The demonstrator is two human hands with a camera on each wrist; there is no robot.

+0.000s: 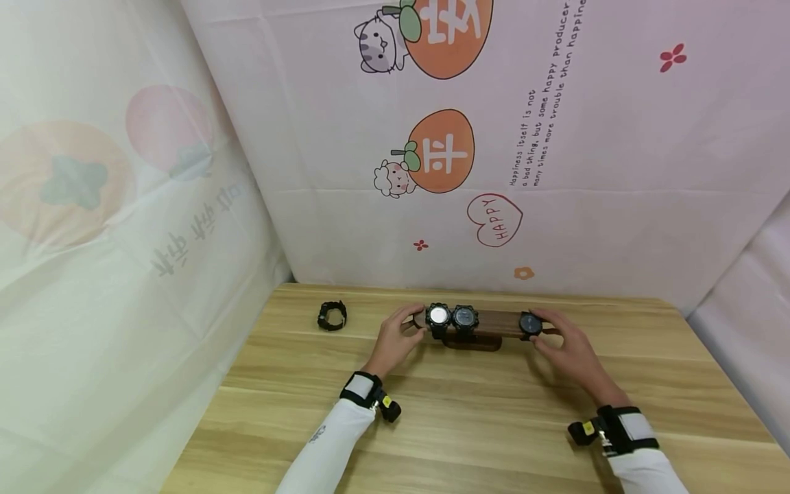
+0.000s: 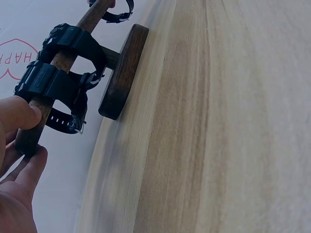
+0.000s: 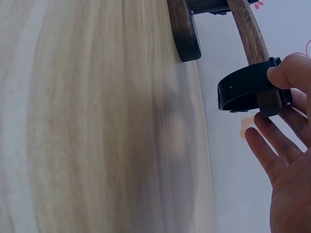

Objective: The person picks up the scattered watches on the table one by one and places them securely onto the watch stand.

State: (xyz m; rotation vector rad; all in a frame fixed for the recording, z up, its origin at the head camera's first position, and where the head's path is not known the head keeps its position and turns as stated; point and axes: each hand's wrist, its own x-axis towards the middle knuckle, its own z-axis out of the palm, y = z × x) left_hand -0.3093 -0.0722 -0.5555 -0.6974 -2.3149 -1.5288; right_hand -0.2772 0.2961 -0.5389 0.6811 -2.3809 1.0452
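Note:
A dark wooden watch stand (image 1: 498,322) has a horizontal bar raised over a short base (image 1: 472,344). Two black watches hang side by side toward the bar's left end, one with a bright dial (image 1: 439,315), the other with a dark dial (image 1: 465,317). My left hand (image 1: 396,343) grips the bar's left end, thumb (image 2: 22,114) beside the nearest strap. At the opposite end a third black watch (image 3: 243,87) loops around the bar. My right hand (image 1: 572,353) pinches this watch, its thumb (image 3: 290,70) on the watch and other fingers around the bar's tip.
Another black watch (image 1: 332,315) lies on its side on the wooden table (image 1: 457,425), left of the stand. A printed white cloth (image 1: 345,226) hangs behind the table, with more cloth along both sides. Each wrist wears a strapped camera.

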